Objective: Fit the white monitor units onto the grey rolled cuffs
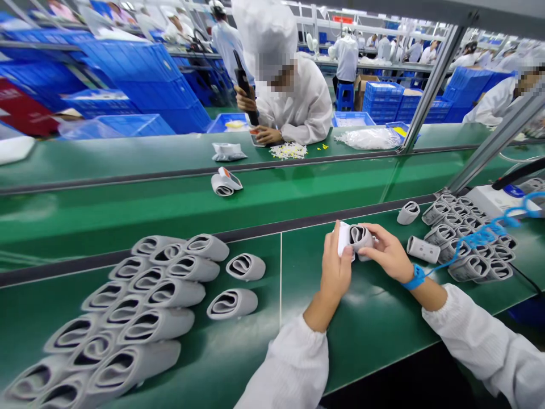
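My left hand (335,267) and my right hand (386,251) are closed together round one rolled grey cuff with a white body (356,237), held just above the green bench (374,324). A blue wrist strap (416,276) circles my right wrist, and its coiled blue cord (481,236) runs off to the right. Several rolled grey cuffs (140,307) lie in rows on the bench to my left. A second batch of grey cuffs (466,238) is packed together on my right, with one loose cuff (422,249) lying close to my right hand.
A green conveyor belt (128,210) runs across behind the bench and carries one finished cuff unit (225,182). Across it a co-worker in white (293,96) works with a dark tool. Metal frame posts (434,85) rise at the right. Blue crates (140,79) are stacked behind.
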The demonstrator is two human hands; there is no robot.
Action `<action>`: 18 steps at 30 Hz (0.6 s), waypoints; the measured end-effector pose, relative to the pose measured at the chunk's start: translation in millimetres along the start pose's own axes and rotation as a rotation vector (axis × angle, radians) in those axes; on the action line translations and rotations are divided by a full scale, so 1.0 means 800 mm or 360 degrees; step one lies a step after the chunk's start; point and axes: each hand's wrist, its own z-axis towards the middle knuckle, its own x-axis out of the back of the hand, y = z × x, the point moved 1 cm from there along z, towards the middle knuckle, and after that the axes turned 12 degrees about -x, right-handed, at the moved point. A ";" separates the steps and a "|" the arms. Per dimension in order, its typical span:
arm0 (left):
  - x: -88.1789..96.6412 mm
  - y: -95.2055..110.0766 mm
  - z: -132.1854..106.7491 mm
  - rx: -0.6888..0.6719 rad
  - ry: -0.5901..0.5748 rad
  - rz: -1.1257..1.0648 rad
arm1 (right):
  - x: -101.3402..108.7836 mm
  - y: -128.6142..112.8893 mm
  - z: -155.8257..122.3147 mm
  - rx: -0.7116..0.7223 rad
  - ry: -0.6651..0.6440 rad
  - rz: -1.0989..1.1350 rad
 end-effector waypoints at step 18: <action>0.005 -0.014 0.013 0.0719 0.0001 -0.0735 | 0.019 -0.008 0.002 0.0632 -0.0487 -0.0787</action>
